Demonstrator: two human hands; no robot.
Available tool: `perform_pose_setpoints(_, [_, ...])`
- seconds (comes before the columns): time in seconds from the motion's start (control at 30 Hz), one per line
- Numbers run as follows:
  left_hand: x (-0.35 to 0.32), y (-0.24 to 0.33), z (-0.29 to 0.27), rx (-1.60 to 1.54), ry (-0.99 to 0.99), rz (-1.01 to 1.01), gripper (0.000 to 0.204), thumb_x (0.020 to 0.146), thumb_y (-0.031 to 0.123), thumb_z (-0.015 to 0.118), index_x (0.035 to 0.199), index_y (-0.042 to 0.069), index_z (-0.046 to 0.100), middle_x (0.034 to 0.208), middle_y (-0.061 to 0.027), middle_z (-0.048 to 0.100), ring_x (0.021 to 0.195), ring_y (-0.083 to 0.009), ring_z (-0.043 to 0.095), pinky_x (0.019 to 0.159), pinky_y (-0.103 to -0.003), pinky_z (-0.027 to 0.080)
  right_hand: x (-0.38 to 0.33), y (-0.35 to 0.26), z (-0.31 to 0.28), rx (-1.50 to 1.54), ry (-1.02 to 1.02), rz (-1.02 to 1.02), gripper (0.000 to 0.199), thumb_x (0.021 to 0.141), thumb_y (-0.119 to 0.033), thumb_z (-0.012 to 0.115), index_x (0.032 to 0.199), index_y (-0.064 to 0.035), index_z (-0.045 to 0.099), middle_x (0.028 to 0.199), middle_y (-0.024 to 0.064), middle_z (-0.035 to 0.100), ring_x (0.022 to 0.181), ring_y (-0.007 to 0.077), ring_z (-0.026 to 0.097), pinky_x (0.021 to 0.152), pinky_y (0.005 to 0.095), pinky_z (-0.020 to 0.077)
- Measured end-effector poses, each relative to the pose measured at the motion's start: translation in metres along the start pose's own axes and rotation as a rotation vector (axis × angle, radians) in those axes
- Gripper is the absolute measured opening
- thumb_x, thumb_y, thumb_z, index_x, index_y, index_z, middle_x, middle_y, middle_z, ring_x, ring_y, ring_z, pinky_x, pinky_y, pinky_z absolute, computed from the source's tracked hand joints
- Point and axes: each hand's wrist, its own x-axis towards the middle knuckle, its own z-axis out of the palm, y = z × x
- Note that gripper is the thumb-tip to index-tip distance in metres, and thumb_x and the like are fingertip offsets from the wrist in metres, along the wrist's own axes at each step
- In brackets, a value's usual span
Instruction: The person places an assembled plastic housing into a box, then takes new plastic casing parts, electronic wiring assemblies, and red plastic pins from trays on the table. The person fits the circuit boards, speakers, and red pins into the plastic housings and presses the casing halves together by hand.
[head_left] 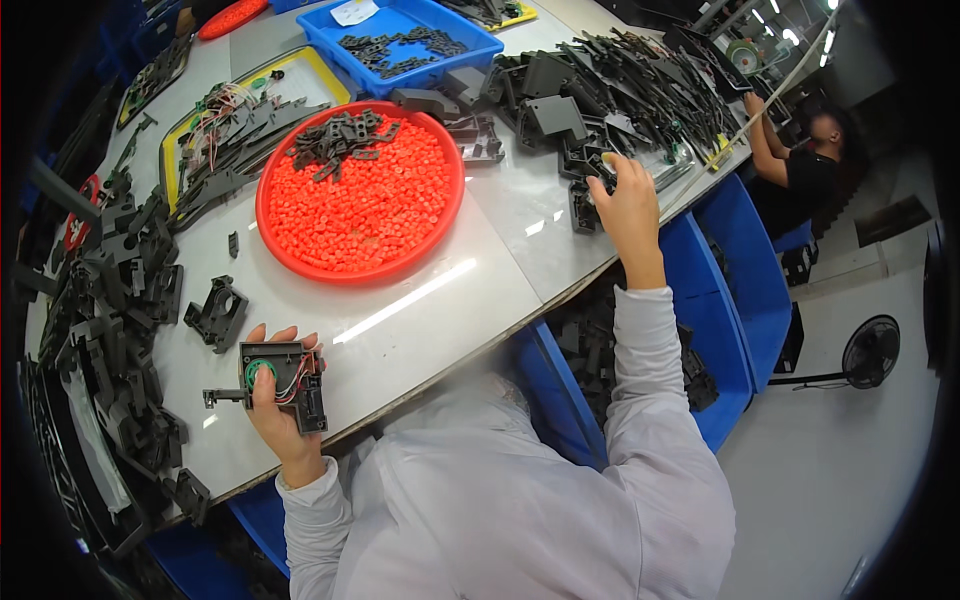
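My left hand (272,405) grips a dark grey plastic housing (312,392) near the table's front edge. Inside the housing are a green ring-shaped part and thin red, white and dark wires; a narrow arm juts out from its left side. My thumb rests over the green ring. Over at the right, my right hand (630,205) hovers by a pile of dark grey plastic housings (583,205), its fingers bent and thumb apart from them. Something yellow shows at one fingertip. No held part is visible in that hand.
A round red tray (440,225) carries orange-red pellets and small dark parts. Behind it stands a blue bin (325,42). Dark parts (130,330) heap up at left; a loose bracket (217,313) lies nearby. Blue bins (730,340) stand below the right edge. Another person (800,165) works far right.
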Motion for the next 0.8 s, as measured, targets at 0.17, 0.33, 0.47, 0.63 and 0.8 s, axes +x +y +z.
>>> perform_pose_setpoints(0.17, [-0.007, 0.000, 0.009, 0.028, 0.046, 0.011, 0.050, 0.088, 0.025, 0.049, 0.128, -0.002, 0.036, 0.111, -0.0209, 0.055, 0.096, -0.0305, 0.061, 0.075, -0.036, 0.053, 0.016, 0.022, 0.009, -0.171, -0.219, 0.182, 0.070, 0.064, -0.037, 0.076, 0.119, -0.0030, 0.050, 0.098, 0.0193, 0.059, 0.101, 0.0352, 0.055, 0.081, 0.0407, 0.0470])
perform_pose_setpoints(0.33, [-0.007, -0.002, 0.005, 0.027, 0.025, -0.017, 0.050, 0.088, 0.025, 0.048, 0.129, -0.002, 0.035, 0.111, -0.0211, 0.054, 0.097, -0.0308, 0.060, 0.080, -0.038, 0.052, 0.016, 0.036, 0.023, 0.235, -0.166, 0.232, 0.056, 0.068, -0.030, 0.072, 0.112, -0.0002, 0.056, 0.085, 0.0137, 0.061, 0.081, 0.0293, 0.060, 0.073, 0.0366, 0.0475])
perform_pose_setpoints(0.47, [-0.007, 0.001, 0.002, 0.034, -0.007, -0.024, 0.051, 0.089, 0.026, 0.047, 0.130, -0.002, 0.034, 0.112, -0.0210, 0.053, 0.099, -0.0314, 0.058, 0.084, -0.041, 0.052, 0.014, 0.035, 0.030, 0.439, 0.016, 0.229, 0.034, 0.071, -0.013, 0.067, 0.101, 0.0002, 0.061, 0.082, 0.0095, 0.061, 0.074, 0.0218, 0.060, 0.069, 0.0303, 0.0465])
perform_pose_setpoints(0.63, [-0.010, 0.002, -0.004, -0.059, 0.045, -0.059, 0.051, 0.088, 0.028, 0.048, 0.129, -0.001, 0.036, 0.113, -0.0214, 0.053, 0.099, -0.0332, 0.059, 0.082, -0.041, 0.053, 0.008, -0.017, 0.024, 0.694, 0.186, 0.036, 0.021, 0.073, 0.001, 0.063, 0.095, -0.0011, 0.063, 0.088, 0.0086, 0.061, 0.079, 0.0187, 0.061, 0.073, 0.0268, 0.0459])
perform_pose_setpoints(0.8, [-0.005, 0.001, 0.002, -0.183, 0.047, -0.133, 0.049, 0.087, 0.026, 0.048, 0.127, -0.001, 0.038, 0.112, -0.0222, 0.054, 0.099, -0.0351, 0.059, 0.083, -0.044, 0.053, -0.037, -0.097, 0.018, 0.805, 0.170, -0.436, 0.024, 0.069, 0.010, 0.067, 0.089, -0.0015, 0.063, 0.084, 0.0082, 0.054, 0.071, 0.0178, 0.053, 0.058, 0.0262, 0.0434])
